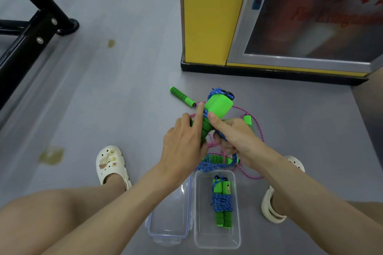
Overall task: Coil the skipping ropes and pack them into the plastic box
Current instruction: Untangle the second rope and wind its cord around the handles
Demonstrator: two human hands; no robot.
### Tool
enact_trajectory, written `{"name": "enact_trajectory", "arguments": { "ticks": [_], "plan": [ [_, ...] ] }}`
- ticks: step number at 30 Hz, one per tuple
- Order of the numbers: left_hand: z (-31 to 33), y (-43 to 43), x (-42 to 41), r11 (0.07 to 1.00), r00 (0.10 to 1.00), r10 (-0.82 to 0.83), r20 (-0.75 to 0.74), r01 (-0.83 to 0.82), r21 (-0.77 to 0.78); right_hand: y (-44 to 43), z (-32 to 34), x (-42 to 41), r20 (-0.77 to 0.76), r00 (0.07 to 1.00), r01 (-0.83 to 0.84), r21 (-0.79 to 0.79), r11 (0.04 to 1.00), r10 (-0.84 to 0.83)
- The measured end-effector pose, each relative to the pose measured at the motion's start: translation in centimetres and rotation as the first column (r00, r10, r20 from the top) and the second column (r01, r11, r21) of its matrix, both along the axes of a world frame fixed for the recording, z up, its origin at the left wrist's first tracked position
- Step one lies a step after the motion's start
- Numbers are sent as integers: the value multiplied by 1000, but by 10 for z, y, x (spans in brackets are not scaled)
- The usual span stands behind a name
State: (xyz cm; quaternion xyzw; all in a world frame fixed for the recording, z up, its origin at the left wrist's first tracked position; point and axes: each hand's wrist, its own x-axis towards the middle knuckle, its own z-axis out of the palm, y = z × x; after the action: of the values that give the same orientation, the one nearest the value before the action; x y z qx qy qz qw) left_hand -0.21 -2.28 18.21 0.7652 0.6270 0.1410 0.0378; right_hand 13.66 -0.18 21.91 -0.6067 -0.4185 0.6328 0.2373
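**Grey gym floor, another rope being wound**

Both hands work just beyond the clear rectangular plastic box [217, 238], where one coiled blue rope with green handles [222, 201] already lies. I see the left hand [182, 141] gripping the green foam handles of a blue-corded skipping rope [217, 107], index finger straight. The right hand [234, 132] pinches its cord, thumb pressed on the block. I'd keep turns tight and tuck the end. A loose pink cord [257, 126] sprawls beyond the box.

At frame centre the handles [218, 106] are bright green, one cord [222, 203] blue flecked with white, the other cord [257, 128] pink. The plastic box [236, 234] below is clear, the floor [124, 89] grey, the upper-right pillar [207, 16] yellow.
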Motion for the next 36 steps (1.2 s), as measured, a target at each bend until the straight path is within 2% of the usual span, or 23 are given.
{"name": "enact_trajectory", "arguments": {
  "ticks": [4,7,9,11,13,14,17,20,24,27,32,36],
  "plan": [
    [9,2,5,980,993,3,115,20,-198,6,-3,6,-25,997,79,13,997,-78],
    [13,9,2,937,931,75,357,57,-345,10,-3,12,-89,993,83,2,997,-83],
    [16,16,-3,897,793,214,570,72,-437,13,-4,15,-156,984,83,-24,996,-86],
    [21,21,-8,847,591,387,707,75,-526,14,-5,18,-241,968,63,-44,997,-72],
    [28,25,-13,767,393,532,750,153,-624,13,-5,18,-328,943,44,-54,998,-60],
    [32,24,-15,719,325,582,745,223,-659,13,-4,18,-368,928,37,-57,998,-56],
    [40,18,-15,586,232,658,716,440,-681,14,-1,18,-442,895,34,-53,998,-54],
    [42,15,-14,548,206,671,712,509,-664,16,-2,18,-371,927,48,-32,998,-56],
    [38,19,-16,627,169,660,732,414,-660,15,-3,15,-167,982,100,52,994,-90],
    [35,21,-18,671,180,648,740,324,-666,16,-5,17,-92,988,135,95,986,-127],
    [34,23,-20,749,276,590,759,163,-642,16,-11,21,25,999,44,150,988,-49],
    [26,24,-23,842,523,448,725,25,-539,14,-11,18,215,977,-52,239,970,-1]
  ]
}}
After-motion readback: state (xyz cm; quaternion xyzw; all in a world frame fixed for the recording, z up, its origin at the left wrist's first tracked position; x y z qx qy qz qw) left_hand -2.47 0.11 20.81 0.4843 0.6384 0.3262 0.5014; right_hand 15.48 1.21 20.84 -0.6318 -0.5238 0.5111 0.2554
